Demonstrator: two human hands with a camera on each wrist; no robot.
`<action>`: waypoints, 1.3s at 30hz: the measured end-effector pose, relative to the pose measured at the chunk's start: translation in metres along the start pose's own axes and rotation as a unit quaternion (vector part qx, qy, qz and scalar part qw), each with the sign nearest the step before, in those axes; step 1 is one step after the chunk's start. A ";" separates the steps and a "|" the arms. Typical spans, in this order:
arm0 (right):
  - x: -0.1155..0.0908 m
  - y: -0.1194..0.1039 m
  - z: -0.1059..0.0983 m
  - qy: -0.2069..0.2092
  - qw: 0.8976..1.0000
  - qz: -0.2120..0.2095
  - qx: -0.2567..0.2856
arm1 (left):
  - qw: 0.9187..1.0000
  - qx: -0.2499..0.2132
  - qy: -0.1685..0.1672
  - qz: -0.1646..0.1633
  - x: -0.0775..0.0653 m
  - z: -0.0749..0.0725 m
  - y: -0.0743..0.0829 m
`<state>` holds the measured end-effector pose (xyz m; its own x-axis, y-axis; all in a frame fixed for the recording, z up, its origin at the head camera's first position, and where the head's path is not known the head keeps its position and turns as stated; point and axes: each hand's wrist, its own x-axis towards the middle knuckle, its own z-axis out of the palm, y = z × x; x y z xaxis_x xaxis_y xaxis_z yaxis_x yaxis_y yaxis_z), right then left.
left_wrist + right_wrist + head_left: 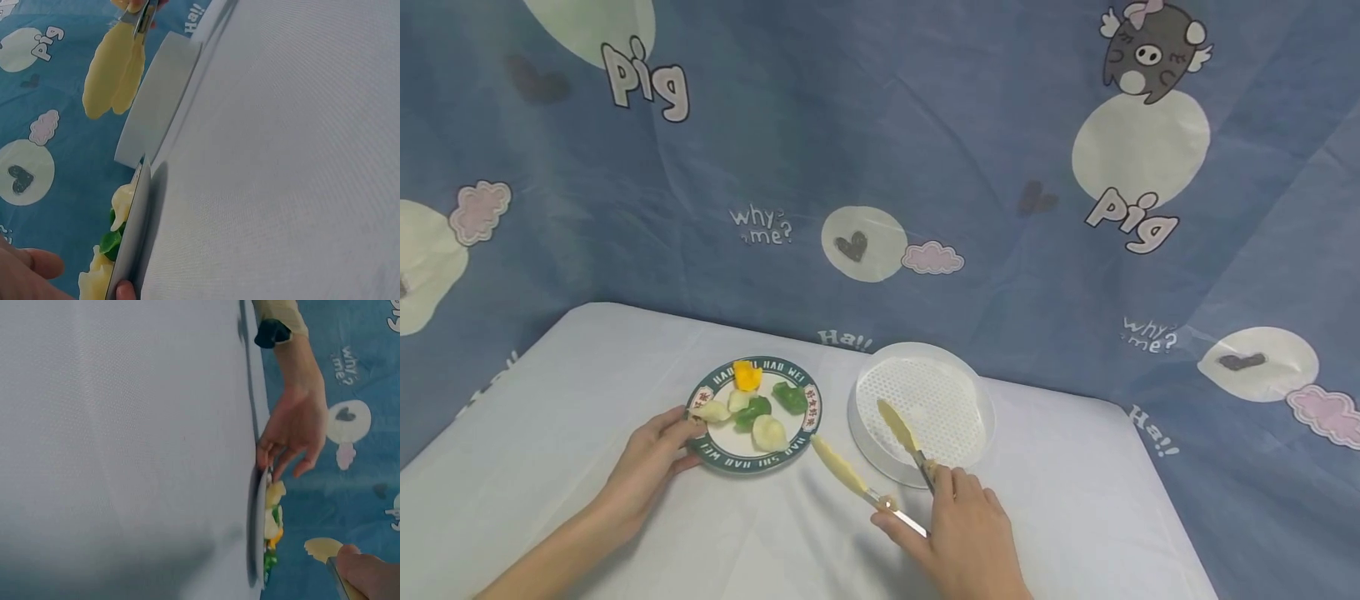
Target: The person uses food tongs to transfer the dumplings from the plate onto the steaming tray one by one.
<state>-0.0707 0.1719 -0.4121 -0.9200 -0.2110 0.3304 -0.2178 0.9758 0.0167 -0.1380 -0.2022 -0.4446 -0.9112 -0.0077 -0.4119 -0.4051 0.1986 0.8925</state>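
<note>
My left hand (651,458) grips the left rim of a round plate (722,461) with a green lettered border. In the left wrist view a fingertip shows at the underside of the plate (135,240). Several dumpling-like pieces lie on it: cream ones (769,433), green ones (790,398) and one bright yellow piece (747,375). My right hand (973,533) holds a pair of tongs (842,468) with pale yellow tips spread apart. Nothing sits between the tips. One tip overlaps the near part of a white round steamer tray (865,425); the other points towards the plate.
A white cloth covers the table (625,358). Behind it hangs a blue printed curtain (925,150). The steamer tray has a perforated floor and a raised wall, and stands just right of the plate, near the table's back edge.
</note>
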 end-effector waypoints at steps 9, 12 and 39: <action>0.005 -0.016 0.007 -0.026 0.999 -0.013 0.017 | 1.000 -0.012 0.004 -0.001 -0.001 0.003 -0.001; 0.007 -0.019 0.006 -0.028 0.999 -0.015 0.019 | 1.000 -0.016 0.000 0.000 0.000 0.003 -0.001; 0.028 -0.052 0.009 -0.026 0.993 -0.107 0.037 | 1.000 -0.013 -0.011 -0.002 -0.002 -0.001 0.000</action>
<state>-0.0883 0.1142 -0.4121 -0.8654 -0.4168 0.2784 -0.4309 0.9023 0.0116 -0.1361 -0.2029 -0.4441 -0.9083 0.0131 -0.4182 -0.4099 0.1730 0.8956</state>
